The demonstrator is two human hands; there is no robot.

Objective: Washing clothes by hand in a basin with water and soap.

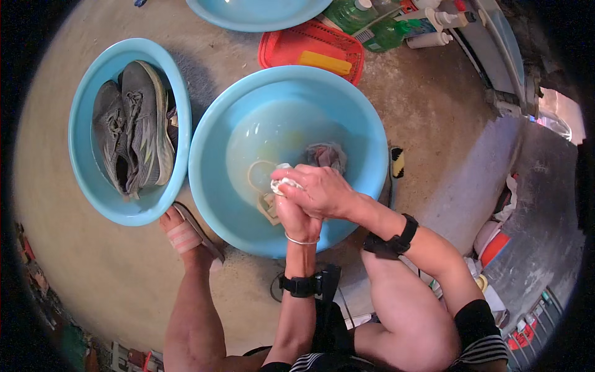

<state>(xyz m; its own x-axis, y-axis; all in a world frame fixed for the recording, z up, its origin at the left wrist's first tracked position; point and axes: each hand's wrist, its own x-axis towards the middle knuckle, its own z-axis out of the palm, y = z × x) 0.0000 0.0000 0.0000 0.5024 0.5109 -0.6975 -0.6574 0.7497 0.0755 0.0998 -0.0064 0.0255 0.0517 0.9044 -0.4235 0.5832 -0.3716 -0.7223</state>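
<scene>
Over a large light-blue basin [211, 186] of cloudy water, both my hands squeeze a small white cloth-like item [284, 181]. My right hand [317, 189] lies on top, clasped over my left hand [296, 218], which grips from below. Only a bit of the white item shows between the fingers. A grey-pink cloth [325, 155] lies in the water just beyond my hands, and a pale loop [255, 177] sits underwater to the left.
A second blue basin [83, 173] at the left holds a pair of grey sneakers [133, 127]. A red tray [310, 49] with a yellow bar, green bottles [372, 28], and a third basin [254, 22] stand behind. A brush [396, 164] lies right of the main basin. My sandalled foot [186, 235] rests on the concrete floor.
</scene>
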